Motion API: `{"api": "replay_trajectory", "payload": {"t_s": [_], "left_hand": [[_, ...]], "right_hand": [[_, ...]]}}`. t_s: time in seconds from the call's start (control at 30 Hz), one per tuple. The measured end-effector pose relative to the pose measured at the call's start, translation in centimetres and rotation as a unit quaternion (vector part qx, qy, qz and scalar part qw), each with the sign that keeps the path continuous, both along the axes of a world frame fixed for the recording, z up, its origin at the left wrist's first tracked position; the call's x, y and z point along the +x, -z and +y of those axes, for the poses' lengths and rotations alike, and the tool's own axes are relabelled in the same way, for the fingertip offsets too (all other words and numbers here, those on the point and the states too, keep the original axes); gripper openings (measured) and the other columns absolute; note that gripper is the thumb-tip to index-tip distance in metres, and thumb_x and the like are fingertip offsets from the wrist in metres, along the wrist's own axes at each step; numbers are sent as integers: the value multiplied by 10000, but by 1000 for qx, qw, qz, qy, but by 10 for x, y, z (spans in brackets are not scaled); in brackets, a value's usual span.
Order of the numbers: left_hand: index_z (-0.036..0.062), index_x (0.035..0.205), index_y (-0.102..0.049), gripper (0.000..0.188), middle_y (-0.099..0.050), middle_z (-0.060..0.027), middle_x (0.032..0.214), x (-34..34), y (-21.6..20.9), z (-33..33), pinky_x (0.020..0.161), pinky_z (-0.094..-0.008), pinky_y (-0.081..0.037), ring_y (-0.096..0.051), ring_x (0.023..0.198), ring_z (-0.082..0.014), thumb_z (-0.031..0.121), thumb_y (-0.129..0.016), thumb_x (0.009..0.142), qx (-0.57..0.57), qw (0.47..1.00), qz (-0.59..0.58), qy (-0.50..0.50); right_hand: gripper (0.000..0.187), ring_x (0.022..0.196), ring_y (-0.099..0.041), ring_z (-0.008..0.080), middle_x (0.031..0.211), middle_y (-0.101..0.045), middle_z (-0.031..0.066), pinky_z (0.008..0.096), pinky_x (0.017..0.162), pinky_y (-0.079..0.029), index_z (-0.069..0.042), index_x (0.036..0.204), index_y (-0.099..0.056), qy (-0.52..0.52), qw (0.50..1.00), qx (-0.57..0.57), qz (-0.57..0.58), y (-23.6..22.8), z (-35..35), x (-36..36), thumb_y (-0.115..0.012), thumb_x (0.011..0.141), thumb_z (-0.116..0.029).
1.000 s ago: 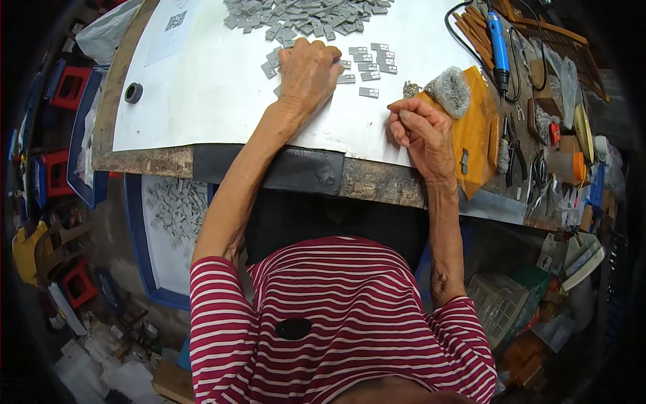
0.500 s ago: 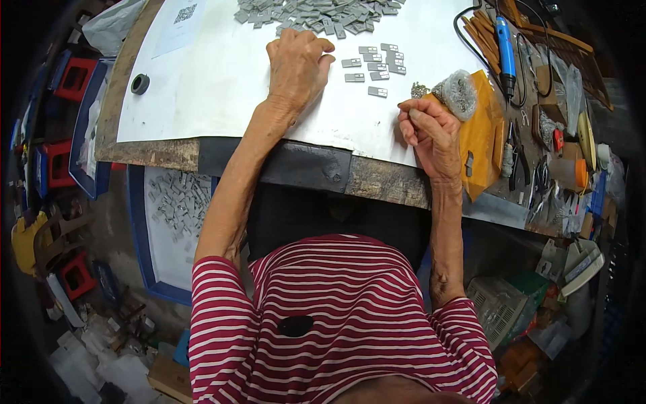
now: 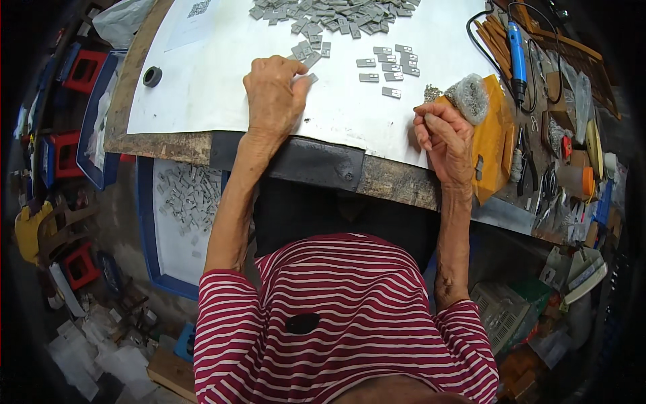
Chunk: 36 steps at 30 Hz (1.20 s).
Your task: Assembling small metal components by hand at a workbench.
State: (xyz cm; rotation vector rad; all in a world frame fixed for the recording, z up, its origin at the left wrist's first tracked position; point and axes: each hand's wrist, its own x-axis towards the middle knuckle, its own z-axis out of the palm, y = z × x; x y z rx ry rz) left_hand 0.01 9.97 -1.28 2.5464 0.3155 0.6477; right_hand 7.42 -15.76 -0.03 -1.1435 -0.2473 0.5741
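Observation:
My left hand is curled low over the white sheet. One small grey rectangular piece shows at its thumb tip, and another grey piece lies against its fingers. Beyond them, several loose pieces trail from a big heap of the same grey pieces. To the right, a group of grey pieces lies in loose rows, each with a light mark. My right hand is raised at the table's near edge, thumb and fingers pinched together. Whatever is between those fingertips is too small to make out.
Beside my right hand are a clear bag of small metal parts, a little loose pile and a yellow envelope. Farther right lie a blue electric screwdriver and pliers. A black ring sits at left; a blue tray is below.
My left hand has drawn back from the heap toward me and left, bringing several grey pieces out with it. My right hand keeps its pinch at the same spot. The view has shifted slightly.

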Motion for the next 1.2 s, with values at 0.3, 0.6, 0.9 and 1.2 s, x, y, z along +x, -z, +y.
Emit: {"api": "replay_trajectory", "payload": {"t_s": [0.3, 0.6, 0.9, 1.2], "left_hand": [[73, 781, -615, 107, -583, -89, 761, 7, 11, -12, 685, -410, -406, -522, 767, -289, 101, -630, 678, -26, 998, -53, 33], [21, 870, -585, 127, -582, -130, 776, 2, 1, -13, 681, -351, -447, -549, 740, -269, 71, -590, 754, -80, 995, 16, 48], [6, 961, -566, 138, -572, -45, 871, -4, -15, -36, 705, -233, -413, -509, 802, -117, 91, -515, 865, -219, 973, -8, 69], [15, 956, -569, 105, -574, -19, 827, -12, -22, -88, 688, -206, -409, -521, 782, -78, 44, -507, 877, -339, 929, 31, 144]], "right_hand": [[195, 594, -509, 98, 799, -585, 108, 187, 498, -375, 91, 967, -574, 27, 999, -22, -15, -14, -19, -6, -508, 849, -49], [173, 584, -503, 87, 789, -585, 81, 188, 489, -356, 74, 952, -580, 168, 964, -160, -132, -28, -86, 0, -497, 854, -42], [144, 606, -542, 101, 686, -577, 55, 236, 549, -432, 34, 874, -594, 176, 835, -441, -278, -3, -140, 18, -525, 830, -84], [77, 705, -579, 290, 803, -557, 125, 344, 633, -455, 22, 840, -560, 67, 733, -509, -446, -11, -134, 14, -534, 790, -31]]}}
